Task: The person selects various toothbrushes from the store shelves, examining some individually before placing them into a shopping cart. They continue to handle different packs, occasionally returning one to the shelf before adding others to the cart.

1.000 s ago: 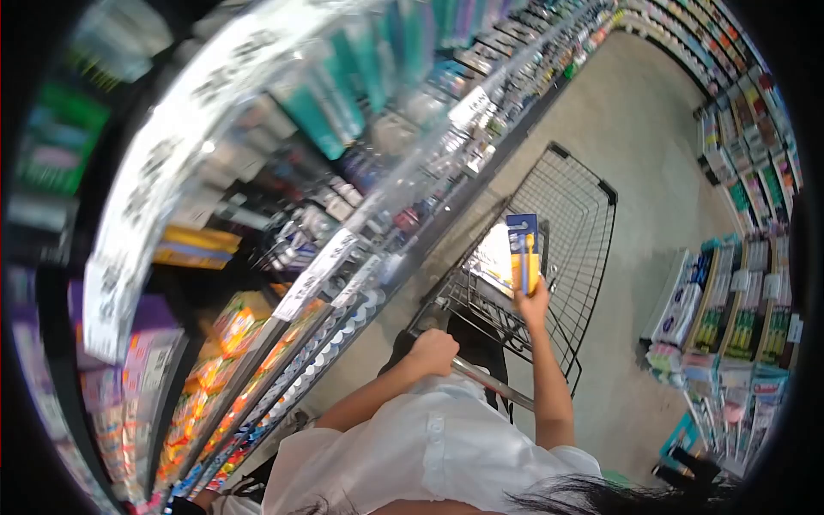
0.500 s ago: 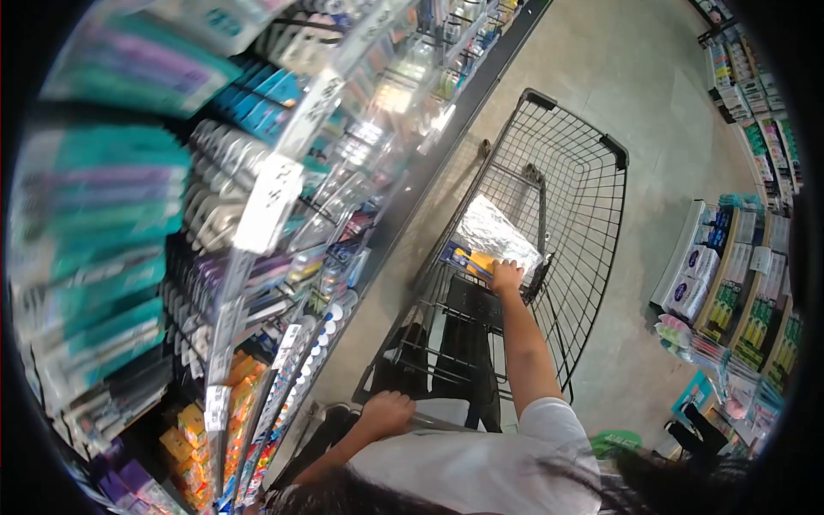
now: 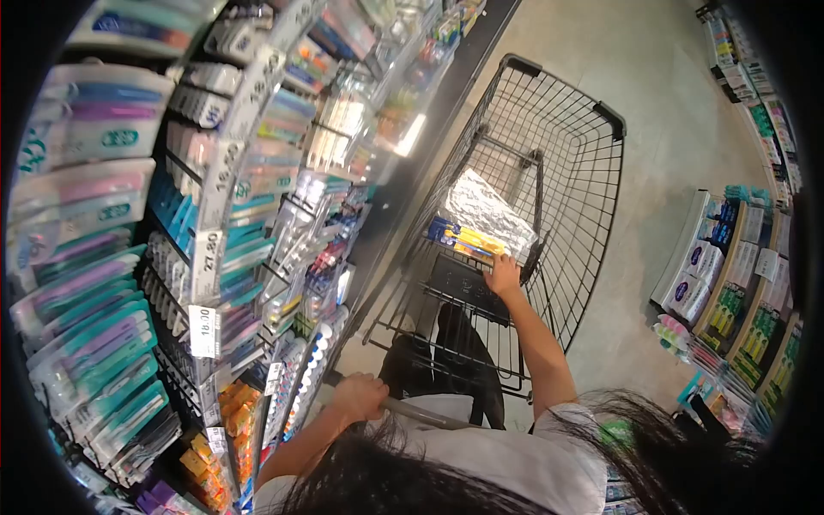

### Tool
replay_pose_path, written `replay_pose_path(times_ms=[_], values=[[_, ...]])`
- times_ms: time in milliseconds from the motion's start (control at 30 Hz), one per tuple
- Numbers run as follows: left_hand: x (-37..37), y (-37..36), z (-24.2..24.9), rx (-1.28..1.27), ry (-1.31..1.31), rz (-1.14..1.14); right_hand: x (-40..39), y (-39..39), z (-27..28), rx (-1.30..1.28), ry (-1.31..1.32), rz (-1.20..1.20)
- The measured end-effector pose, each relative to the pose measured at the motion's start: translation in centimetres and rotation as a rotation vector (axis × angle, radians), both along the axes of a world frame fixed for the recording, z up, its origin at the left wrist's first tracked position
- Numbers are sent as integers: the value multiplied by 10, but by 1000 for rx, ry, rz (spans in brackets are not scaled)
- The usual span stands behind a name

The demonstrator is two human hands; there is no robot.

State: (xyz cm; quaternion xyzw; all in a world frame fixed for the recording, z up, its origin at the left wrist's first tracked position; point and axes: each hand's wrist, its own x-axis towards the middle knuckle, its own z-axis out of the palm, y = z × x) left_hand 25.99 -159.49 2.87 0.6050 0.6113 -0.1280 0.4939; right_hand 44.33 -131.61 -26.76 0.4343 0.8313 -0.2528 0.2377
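Observation:
My left hand is closed around the shopping cart's handle. Inside the cart, my right hand has its fingers bent over the lower right end of a blue and yellow toothbrush pack. The pack lies against the lower edge of a shiny silver foil package. Just below the pack is the cart's black panel. My right fingertips partly cover the pack's end.
To the left, a shelf rack of hanging toothbrush packs runs close beside the cart, with price tags on its rails. A display stand with tissue packs stands on the right. Grey floor stretches ahead.
The toothbrush pack now shows more of its face, as my right hand sits at its right end. Cart and shelf have shifted in view; my left hand appears slightly further left.

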Motion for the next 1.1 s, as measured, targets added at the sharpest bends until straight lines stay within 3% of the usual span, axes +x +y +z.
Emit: replay_pose_path(times_ms=[267,367,400,433,467,600,667,767,833,1000,1100], values=[[-28,114,6,134,178,55,12,63,143,-192,423,15],[-35,168,11,166,242,31,-7,71,219,-125,527,-38],[-37,184,8,147,259,8,-11,72,223,-62,580,17],[-41,199,2,136,273,-9,-13,69,204,-44,758,-52],[-45,211,-2,140,255,-29,-19,73,212,-16,776,-137],[-50,293,19,257,219,-23,-15,148,216,291,658,-239],[-45,327,34,301,217,-37,-12,191,213,265,572,-266],[-46,375,23,314,189,-96,-19,237,231,296,666,-285],[-42,412,45,261,193,-94,-21,269,238,372,680,-248],[-47,485,33,308,63,-63,-37,311,279,694,728,-300],[-45,536,57,136,79,-75,-35,337,301,668,731,-358]])
